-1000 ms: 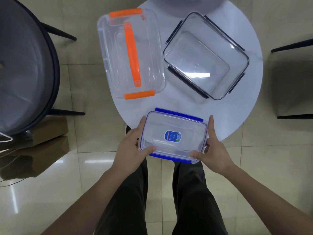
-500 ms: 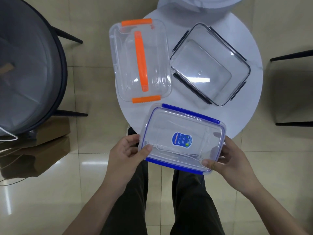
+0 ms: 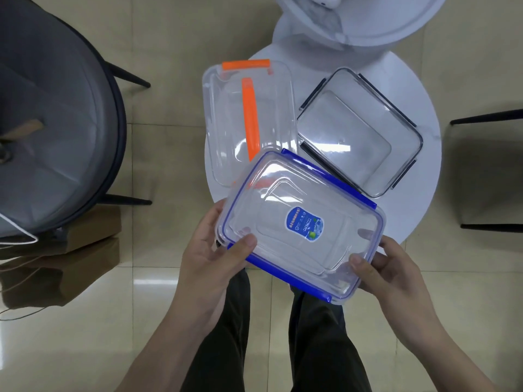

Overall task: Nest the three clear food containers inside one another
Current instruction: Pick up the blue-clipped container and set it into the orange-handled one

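I hold a clear container with blue clips (image 3: 285,222) and a blue label, lifted off the table and tilted toward me. My left hand (image 3: 209,250) grips its left end, thumb on the lid. My right hand (image 3: 387,267) grips its right end. On the round white table (image 3: 418,210) lies a larger clear container with orange clips and an orange handle (image 3: 249,117); its near corner is hidden behind the held one. To its right sits a clear container with dark clips (image 3: 359,131), no lid on it.
A grey padded chair (image 3: 51,123) stands at the left, with brown paper bags (image 3: 62,264) on the tiled floor beneath it. A second round white table (image 3: 362,21) is at the top. A dark chair frame (image 3: 489,171) is at the right. My legs are below.
Both hands have lifted the blue-clipped container off the table's near edge and drawn it up toward me; it now overlaps the orange-clipped container in view. The other two containers have not moved on the table.
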`<move>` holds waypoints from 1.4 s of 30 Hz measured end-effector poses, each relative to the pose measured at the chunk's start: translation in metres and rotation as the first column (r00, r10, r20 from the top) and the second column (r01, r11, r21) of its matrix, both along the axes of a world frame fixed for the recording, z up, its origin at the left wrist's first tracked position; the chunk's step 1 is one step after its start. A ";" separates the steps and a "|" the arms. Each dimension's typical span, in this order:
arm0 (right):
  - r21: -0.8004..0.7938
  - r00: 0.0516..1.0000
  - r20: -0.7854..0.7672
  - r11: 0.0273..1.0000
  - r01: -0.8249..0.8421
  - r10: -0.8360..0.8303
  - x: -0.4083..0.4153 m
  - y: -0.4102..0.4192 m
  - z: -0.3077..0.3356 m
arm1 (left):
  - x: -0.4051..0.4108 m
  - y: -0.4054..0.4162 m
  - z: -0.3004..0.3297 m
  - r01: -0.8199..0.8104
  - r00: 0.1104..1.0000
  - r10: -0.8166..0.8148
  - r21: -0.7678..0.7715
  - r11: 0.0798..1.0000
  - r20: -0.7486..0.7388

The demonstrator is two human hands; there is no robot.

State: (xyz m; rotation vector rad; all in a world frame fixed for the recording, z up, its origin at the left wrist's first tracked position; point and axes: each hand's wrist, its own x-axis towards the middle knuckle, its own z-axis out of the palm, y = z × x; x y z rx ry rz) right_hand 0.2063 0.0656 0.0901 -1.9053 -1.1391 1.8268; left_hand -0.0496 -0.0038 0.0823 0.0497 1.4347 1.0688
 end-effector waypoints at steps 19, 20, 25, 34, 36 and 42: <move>0.011 0.937 -0.186 0.953 0.302 -0.295 -0.094 0.001 0.010 | 0.010 0.034 0.005 -0.093 0.992 0.095 0.034 0.995 -0.080; 0.006 0.940 -0.182 0.955 0.296 -0.290 -0.099 0.003 0.011 | 0.005 0.035 0.004 -0.095 0.992 0.098 0.038 0.995 -0.081; 0.034 0.965 -0.112 0.969 0.243 -0.238 -0.111 0.013 0.007 | -0.020 0.045 0.003 -0.025 0.995 0.030 0.046 0.999 -0.093; 0.159 0.984 -0.104 0.975 0.158 -0.142 -0.115 0.045 0.005 | -0.041 0.066 -0.002 -0.007 0.999 0.012 0.098 0.995 -0.051; 0.189 0.988 -0.086 0.972 0.140 -0.125 -0.119 0.056 0.004 | -0.044 0.069 -0.002 -0.025 0.999 0.028 0.101 0.995 -0.026; 0.216 0.995 -0.035 0.971 0.103 -0.098 -0.132 0.070 -0.001 | -0.053 0.079 -0.004 -0.037 0.997 0.045 0.110 0.993 -0.067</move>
